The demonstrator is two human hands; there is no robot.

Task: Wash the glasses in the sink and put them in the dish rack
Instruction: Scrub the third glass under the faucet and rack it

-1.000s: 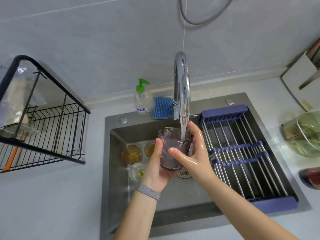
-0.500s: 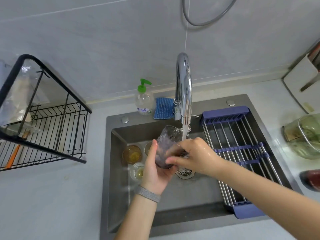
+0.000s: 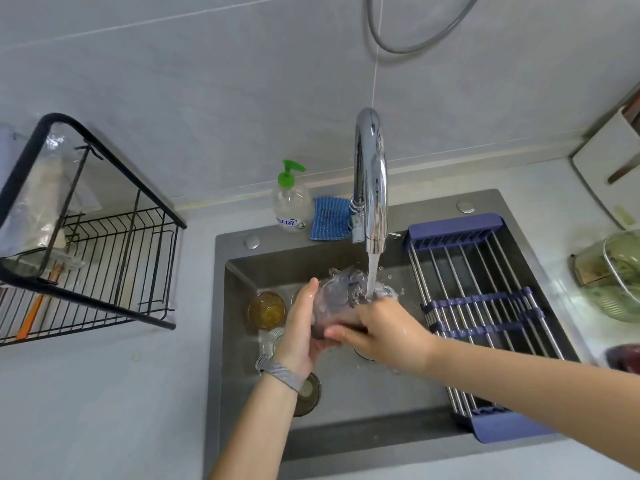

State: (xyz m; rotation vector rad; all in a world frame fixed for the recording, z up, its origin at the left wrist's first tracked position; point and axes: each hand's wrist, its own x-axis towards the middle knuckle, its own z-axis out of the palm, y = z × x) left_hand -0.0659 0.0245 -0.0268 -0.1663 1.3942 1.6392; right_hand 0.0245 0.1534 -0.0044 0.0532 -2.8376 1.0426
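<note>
Water streams from the chrome faucet (image 3: 370, 174) straight onto a purple-tinted ribbed glass (image 3: 337, 299), tipped on its side over the sink (image 3: 346, 441) and splashing. The left hand (image 3: 300, 336) cups it from the left with fingers curled round the body, and the right hand (image 3: 384, 329) wraps its fingers over the rim end. Down in the basin I count an amber glass (image 3: 266, 310), a clear glass (image 3: 272, 342) partly hidden behind the left hand, and one more rim peeking behind the fingers. One black wire dish rack (image 3: 114, 258) stands on the tabletop (image 3: 86, 410) to the left, one roll-up rack (image 3: 485, 306) spans the sink's right side.
</note>
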